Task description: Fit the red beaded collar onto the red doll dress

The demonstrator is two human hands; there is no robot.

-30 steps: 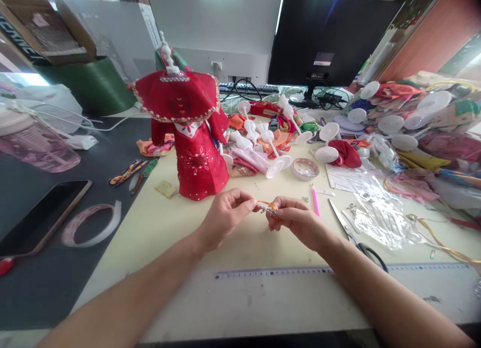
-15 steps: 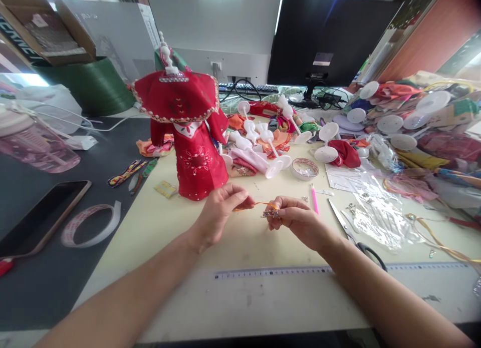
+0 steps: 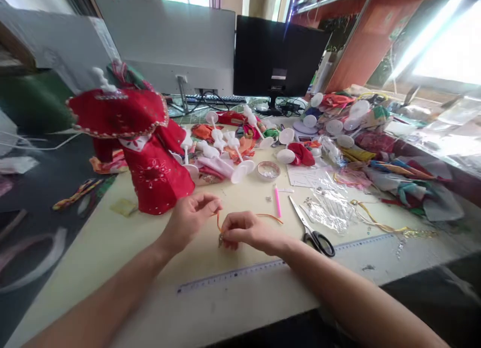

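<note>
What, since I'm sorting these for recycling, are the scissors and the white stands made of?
The scissors seem to have steel blades, bright and reflective, with black loop handles that look like plastic. The white stands look like moulded plastic: smooth, opaque and slightly glossy, with round discs on thin stems.

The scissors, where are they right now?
In the head view, the scissors lie to the right of the person's right hand, with their black handles by the ruler, between the pink stick and the clear plastic bag.
</note>
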